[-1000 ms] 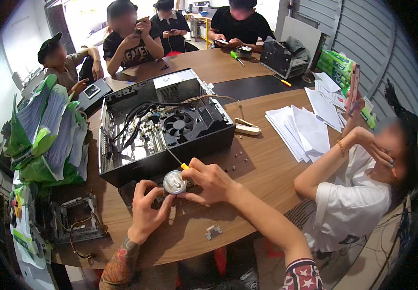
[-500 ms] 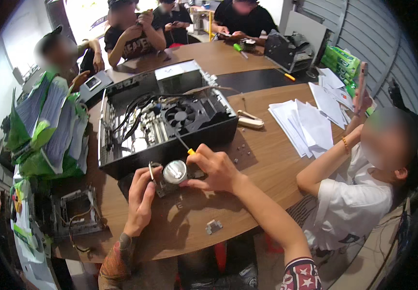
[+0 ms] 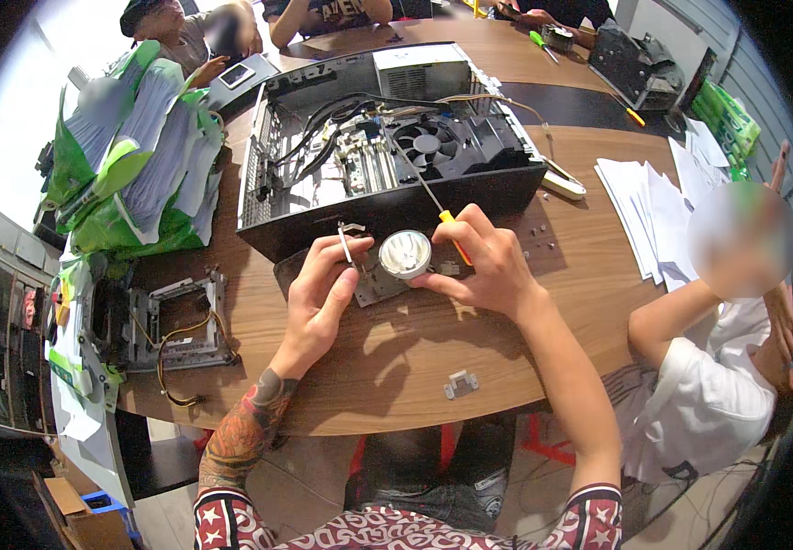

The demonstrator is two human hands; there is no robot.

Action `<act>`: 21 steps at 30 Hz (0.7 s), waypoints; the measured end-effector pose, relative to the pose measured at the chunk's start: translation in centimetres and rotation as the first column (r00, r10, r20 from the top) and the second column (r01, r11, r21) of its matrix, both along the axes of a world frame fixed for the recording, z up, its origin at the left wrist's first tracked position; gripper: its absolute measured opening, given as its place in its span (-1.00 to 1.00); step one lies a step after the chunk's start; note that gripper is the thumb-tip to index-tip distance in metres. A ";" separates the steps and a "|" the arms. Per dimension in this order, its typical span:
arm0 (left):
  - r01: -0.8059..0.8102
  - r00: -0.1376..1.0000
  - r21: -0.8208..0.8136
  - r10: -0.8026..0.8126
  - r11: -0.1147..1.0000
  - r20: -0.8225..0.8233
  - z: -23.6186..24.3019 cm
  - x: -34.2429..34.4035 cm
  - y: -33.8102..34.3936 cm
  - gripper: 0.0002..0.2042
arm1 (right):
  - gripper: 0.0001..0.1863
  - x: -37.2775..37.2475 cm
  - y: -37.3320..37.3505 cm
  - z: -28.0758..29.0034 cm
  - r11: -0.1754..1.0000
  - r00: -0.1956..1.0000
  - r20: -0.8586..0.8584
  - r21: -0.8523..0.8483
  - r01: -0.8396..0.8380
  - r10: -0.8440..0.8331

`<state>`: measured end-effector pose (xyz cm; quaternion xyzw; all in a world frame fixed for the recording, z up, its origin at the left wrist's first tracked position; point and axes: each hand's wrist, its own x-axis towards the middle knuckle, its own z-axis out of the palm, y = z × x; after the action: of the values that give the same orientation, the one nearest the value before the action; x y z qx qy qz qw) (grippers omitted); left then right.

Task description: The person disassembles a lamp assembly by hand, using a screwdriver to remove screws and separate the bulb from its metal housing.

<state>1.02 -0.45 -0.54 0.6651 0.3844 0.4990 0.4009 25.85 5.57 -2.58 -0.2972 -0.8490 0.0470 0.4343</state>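
Note:
My left hand (image 3: 321, 291) pinches a thin whitish piece (image 3: 344, 243), seen nearly edge-on. My right hand (image 3: 495, 261) is closed around a screwdriver (image 3: 452, 233) with a yellow handle; its long shaft slants up and left across the front wall of an opened computer case (image 3: 378, 197). Between my hands is a round, shiny silver part (image 3: 406, 254), with my right thumb at its lower edge. Below it lies a dull metal plate (image 3: 376, 288) with cut-outs. Several small screws (image 3: 540, 231) lie right of my right hand.
A grey drive bracket (image 3: 176, 316) with cables sits left, below stacked papers in green wrapping (image 3: 144, 156). A small metal bracket (image 3: 461, 384) lies near the front edge. Right are a white-handled folding tool (image 3: 563, 185), white papers (image 3: 639, 215) and a person's arm (image 3: 676, 312). Others sit across the table.
My view has shifted, so the table and case appear further right and higher. Both hands keep their grips, the screwdriver and round part staying between them. The person at right has lowered one hand.

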 end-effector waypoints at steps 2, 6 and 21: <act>-0.011 0.999 0.060 0.014 0.998 -0.048 -0.2 0.0 0.1 -0.71 | -0.43 0.0 0.0 0.0 1.000 1.000 -0.010 0.002 -0.012 0.012; -0.056 0.939 0.303 0.153 0.951 -0.308 -0.6 -0.2 0.4 -0.74 | -0.44 -0.2 0.0 0.1 1.000 1.000 -0.016 0.021 -0.020 0.020; -0.150 0.859 0.362 0.302 0.920 -0.413 0.5 0.4 -1.1 -0.80 | -0.41 -0.4 -0.6 -0.3 0.999 0.999 0.028 -0.007 -0.032 0.032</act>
<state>1.45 -1.51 -0.04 0.7696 0.4596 0.4258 0.1237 25.44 4.95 -2.84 -0.2857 -0.8595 0.0524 0.4206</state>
